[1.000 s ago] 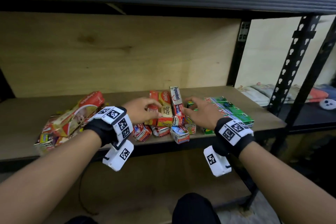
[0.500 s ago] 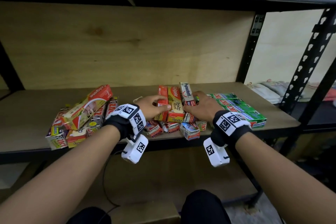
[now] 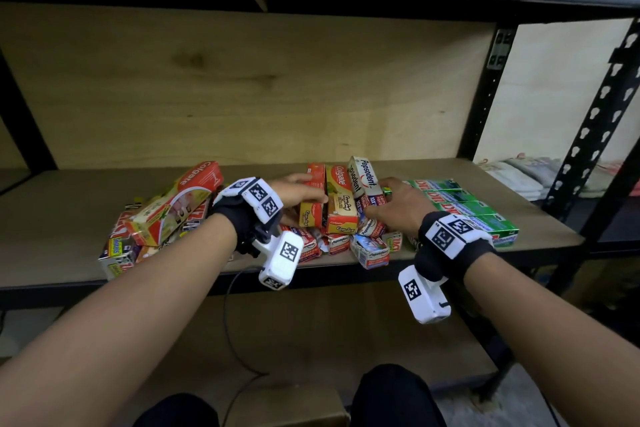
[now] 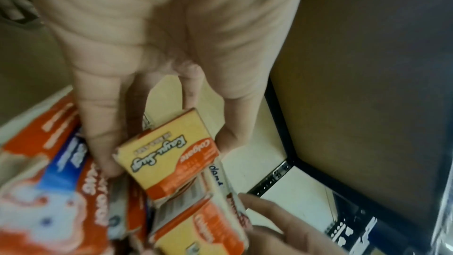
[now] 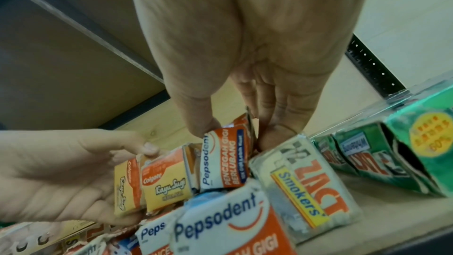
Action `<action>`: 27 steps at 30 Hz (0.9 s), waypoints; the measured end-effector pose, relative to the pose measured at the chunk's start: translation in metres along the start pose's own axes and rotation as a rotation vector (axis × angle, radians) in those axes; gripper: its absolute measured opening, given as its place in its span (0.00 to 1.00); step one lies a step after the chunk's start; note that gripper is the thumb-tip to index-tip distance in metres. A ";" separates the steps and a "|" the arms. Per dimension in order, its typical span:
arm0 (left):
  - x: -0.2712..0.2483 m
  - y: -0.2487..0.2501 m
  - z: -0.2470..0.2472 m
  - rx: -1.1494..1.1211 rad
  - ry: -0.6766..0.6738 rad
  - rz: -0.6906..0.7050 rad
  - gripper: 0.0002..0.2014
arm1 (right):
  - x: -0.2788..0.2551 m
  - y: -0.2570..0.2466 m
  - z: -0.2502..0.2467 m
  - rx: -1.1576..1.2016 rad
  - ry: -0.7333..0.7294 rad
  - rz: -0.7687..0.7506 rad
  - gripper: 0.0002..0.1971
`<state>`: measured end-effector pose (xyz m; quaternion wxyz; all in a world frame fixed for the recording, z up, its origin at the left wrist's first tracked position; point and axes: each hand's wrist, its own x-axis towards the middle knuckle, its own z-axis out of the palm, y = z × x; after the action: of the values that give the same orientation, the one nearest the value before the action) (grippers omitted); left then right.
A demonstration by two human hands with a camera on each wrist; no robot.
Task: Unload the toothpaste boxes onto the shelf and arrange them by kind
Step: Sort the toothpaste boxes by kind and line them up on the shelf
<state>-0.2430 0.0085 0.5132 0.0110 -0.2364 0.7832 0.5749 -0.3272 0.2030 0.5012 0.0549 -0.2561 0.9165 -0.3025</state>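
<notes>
On the wooden shelf board (image 3: 242, 263) both hands work at one middle group of boxes. The left hand (image 3: 294, 198) curls its thumb and fingers around two yellow-and-orange cardboard Colgate boxes (image 3: 341, 208), which carry the words "Kayu Sugi". The right hand (image 3: 398, 204) pinches the white-and-red Pepsodent box (image 3: 365, 180) that lies just right of the Colgate boxes, touching them.

I judge these cartons as light and thin. They probably dent easily, and some end flaps already look torn or open, so it seems better to hold them by the long side faces, not by the ends. The printed card may be a little slippery when several are pressed together.

The Pepsodent boxes show "PENCEGAH GIGI BERLUBANG". A grey-white box (image 5: 304, 179) right of them reads "ZACT Smokers". Further right of the Colgate boxes, a neat row of green cardboard boxes (image 3: 464, 208) also reads "ZACT". Left of the Colgate boxes lies an untidy pile topped by a large red Colgate carton (image 3: 180, 198).
</notes>
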 end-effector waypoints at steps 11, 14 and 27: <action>-0.023 -0.019 -0.049 -0.323 -0.224 -0.056 0.34 | 0.006 0.004 -0.001 0.310 -0.001 0.074 0.19; -0.034 -0.031 -0.061 -0.368 -0.185 -0.012 0.32 | 0.009 0.005 -0.005 0.488 -0.035 0.162 0.16; -0.073 -0.047 -0.125 -0.186 0.086 -0.008 0.35 | 0.013 -0.046 -0.012 0.870 -0.018 0.160 0.17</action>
<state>-0.1281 -0.0896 0.5350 -0.0425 -0.2641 0.7253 0.6343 -0.3213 0.1711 0.5381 0.1890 -0.1400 0.7201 -0.6527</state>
